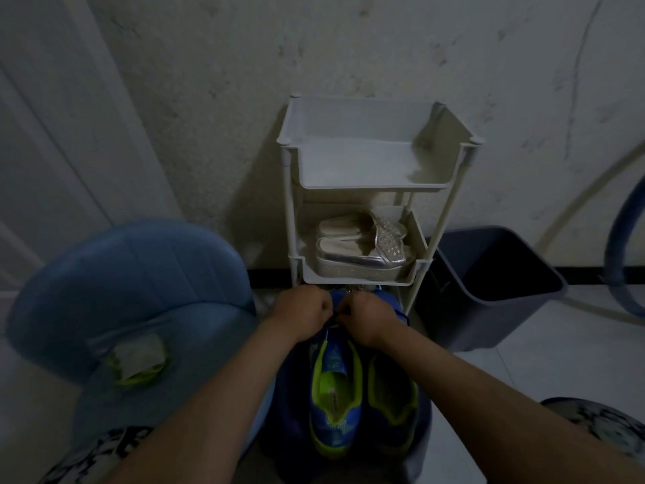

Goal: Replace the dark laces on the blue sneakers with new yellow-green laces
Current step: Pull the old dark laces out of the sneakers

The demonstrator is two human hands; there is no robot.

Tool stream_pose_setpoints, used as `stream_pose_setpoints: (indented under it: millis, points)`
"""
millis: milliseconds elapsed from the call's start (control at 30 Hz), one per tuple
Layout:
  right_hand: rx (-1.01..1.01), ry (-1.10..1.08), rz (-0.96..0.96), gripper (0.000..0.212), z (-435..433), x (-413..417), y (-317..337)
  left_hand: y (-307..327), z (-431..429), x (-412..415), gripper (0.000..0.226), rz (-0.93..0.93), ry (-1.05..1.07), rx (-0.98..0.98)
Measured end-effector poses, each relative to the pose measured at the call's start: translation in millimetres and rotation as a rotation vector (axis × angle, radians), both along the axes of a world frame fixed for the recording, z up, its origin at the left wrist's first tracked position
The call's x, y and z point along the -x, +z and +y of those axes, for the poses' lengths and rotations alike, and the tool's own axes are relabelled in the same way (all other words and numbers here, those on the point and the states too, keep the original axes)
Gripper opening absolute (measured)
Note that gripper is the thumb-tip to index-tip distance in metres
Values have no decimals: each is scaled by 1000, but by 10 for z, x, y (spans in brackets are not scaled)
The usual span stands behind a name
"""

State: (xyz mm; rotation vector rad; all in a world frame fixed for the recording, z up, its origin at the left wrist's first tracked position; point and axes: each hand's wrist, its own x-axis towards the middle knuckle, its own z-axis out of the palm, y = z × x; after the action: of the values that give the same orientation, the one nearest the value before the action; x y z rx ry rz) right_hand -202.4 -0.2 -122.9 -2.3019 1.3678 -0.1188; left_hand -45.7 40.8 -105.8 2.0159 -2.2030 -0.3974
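Pair of blue mesh sneakers with yellow-green collar lining [333, 365], upright on their soles, side by side and touching, heels toward the camera, toes pointing away. Thin dark lace [334, 321] at the forefoot of the left-hand shoe, seemingly pinched between left hand [300, 317] and right hand [370, 321], detail lost in dim light. Another dark strand looping off beside the right-hand toe. New yellow-green laces bundled in a clear packet [136, 361], lying flat, well apart to the left.
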Motion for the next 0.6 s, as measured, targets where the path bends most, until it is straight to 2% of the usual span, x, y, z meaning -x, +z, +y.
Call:
stream_pose_setpoints:
  millis: [233,333,433,533,600]
  points:
    - [-16,-15,45,16,-6,-15,-56,87,29,70,11,-98,147,111]
    - [-19,-34,62,16,-20,-11,-70,163,-22,-12,17,-38,333,233]
    - [-20,-36,71,19,-22,-13,-74,201,-66,-112,18,52,498,257]
    - [-7,-22,76,20,-20,-18,-95,136,-66,-157,24,53,481,199]
    - [1,-20,70,21,-17,-18,-105,55,-68,-159,34,76,393,173]
